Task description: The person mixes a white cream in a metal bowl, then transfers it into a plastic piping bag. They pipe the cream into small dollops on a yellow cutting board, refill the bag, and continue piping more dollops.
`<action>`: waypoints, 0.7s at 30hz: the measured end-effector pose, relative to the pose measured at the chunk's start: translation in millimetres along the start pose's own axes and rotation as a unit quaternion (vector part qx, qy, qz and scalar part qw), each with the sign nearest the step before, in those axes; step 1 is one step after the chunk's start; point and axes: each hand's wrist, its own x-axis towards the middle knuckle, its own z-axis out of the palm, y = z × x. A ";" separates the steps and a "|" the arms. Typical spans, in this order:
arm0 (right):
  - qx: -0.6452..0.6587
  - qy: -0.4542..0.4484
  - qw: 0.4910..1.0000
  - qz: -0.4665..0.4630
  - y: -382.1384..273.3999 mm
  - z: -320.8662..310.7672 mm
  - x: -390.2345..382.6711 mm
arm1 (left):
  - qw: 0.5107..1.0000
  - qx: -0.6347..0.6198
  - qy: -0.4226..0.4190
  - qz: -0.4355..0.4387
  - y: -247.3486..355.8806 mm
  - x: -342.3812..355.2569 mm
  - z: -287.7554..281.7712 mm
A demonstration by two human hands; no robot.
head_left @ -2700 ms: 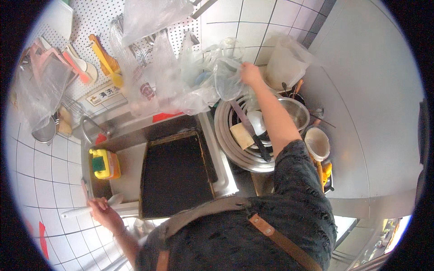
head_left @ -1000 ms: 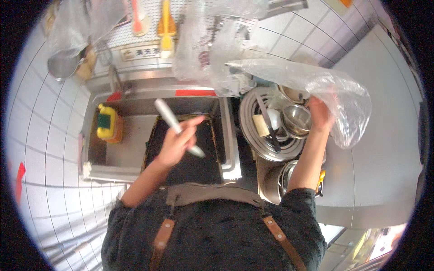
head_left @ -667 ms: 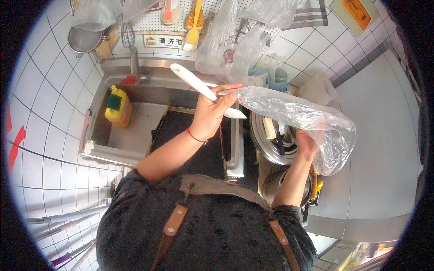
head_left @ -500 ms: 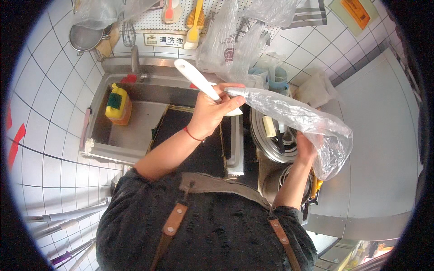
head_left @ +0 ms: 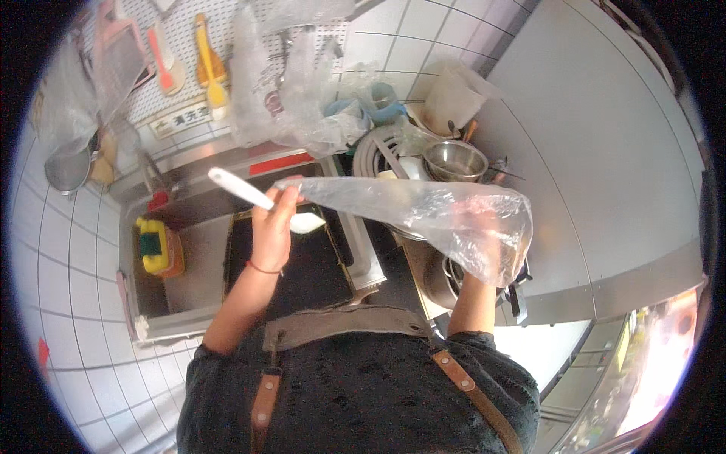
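My left hand (head_left: 274, 219) is closed around a white spatula (head_left: 240, 188) and the narrow tip of a clear plastic piping bag (head_left: 378, 198). The spatula's handle points up and left, and its pale blade (head_left: 305, 222) sticks out to the right below my fingers. Between my two hands the bag stretches sideways, with nothing visible filling it. At its wide end, my right hand (head_left: 478, 210) holds the bag up, with plastic draped over the hand and down to the wrist. Its fingers show only blurred through the film.
A steel sink (head_left: 198, 265) lies to the left, with a yellow bottle (head_left: 160, 248) in it. Dark trays (head_left: 302, 265) stand in front of me. Behind the bag are stacked round pans (head_left: 370, 155) and a steel bowl (head_left: 456, 160). A grey-white panel (head_left: 590, 151) rises at the right.
My view has swung to the right. The spatula and piping bag stay in my hands. The bag now hangs more level, and its wide end covers more of my right hand.
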 end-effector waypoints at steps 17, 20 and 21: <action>-0.061 -0.058 0.950 -0.299 -104.8 14.1 33.0 | 0.993 -0.025 0.012 -0.118 -50.3 19.3 2.6; -0.075 0.048 0.951 -0.296 -170.0 1.3 96.9 | 0.994 0.005 0.029 -0.102 -46.4 12.9 -15.5; -0.178 0.080 0.925 -0.325 -184.8 2.0 117.6 | 0.992 0.000 0.050 -0.117 -44.3 9.2 -24.0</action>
